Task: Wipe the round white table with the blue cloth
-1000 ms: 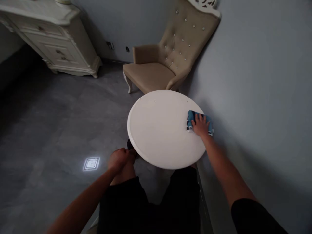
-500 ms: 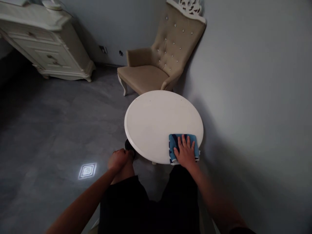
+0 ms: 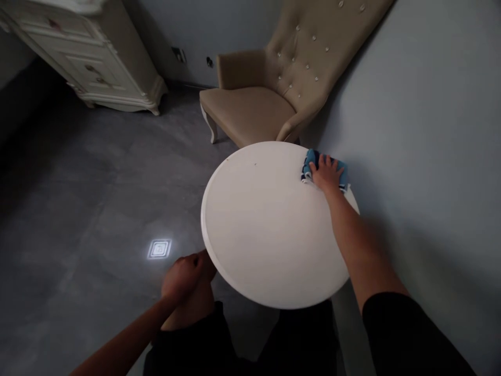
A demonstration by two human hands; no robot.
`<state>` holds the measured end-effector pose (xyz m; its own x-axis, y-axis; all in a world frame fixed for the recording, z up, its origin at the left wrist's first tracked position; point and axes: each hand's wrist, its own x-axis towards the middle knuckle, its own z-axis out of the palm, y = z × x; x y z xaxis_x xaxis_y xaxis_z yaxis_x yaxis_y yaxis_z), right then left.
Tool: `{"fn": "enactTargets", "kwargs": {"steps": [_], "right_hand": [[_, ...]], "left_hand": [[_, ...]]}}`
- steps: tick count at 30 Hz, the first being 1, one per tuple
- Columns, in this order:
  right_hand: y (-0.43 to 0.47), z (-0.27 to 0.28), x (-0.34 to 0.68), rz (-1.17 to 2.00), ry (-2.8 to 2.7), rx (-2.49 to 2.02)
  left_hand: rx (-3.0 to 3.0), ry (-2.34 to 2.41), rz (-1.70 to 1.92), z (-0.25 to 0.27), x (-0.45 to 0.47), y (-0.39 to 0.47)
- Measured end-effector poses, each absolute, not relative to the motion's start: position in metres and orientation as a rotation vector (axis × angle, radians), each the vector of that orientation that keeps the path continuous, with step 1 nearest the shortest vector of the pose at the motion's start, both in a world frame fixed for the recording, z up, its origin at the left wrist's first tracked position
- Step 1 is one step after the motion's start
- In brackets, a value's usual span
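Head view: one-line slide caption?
Right hand presses a blue cloth onto the round white table at its far edge.

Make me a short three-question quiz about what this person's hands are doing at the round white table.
1. True or false: the right hand presses flat on a folded blue cloth.
2. Where does that cloth lie on the round white table? A) near edge B) far edge by the grey wall C) centre
3. Which piece of furniture stands just beyond the table?

Key:
1. True
2. B
3. The beige tufted armchair
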<state>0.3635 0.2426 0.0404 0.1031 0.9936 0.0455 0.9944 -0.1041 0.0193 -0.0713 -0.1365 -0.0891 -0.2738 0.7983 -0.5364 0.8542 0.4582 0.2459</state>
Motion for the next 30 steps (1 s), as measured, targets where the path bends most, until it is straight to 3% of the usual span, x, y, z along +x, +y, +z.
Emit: {"fn": "enactTargets", "kwargs": {"steps": [6, 12, 17, 20, 30], "right_hand": [[0.347, 0.037, 0.366, 0.074, -1.995, -2.373], [0.345, 0.034, 0.367, 0.048, -2.026, -2.342], [0.269, 0.037, 0.366, -0.150, -2.129, -2.301], [0.203, 0.037, 0.368, -0.108, -2.198, -2.316], [-0.084, 0.022, 0.350, -0.111, -2.303, -2.216]], "left_hand": [[1.300, 2.119, -0.157, -0.096, -0.082, -0.133], [1.312, 2.133, -0.135, -0.093, -0.079, -0.131], [1.349, 2.121, -0.118, -0.088, -0.073, -0.133], [1.390, 2.132, -0.117, -0.087, -0.067, -0.137], [1.447, 2.123, -0.015, -0.076, -0.057, -0.155]]}}
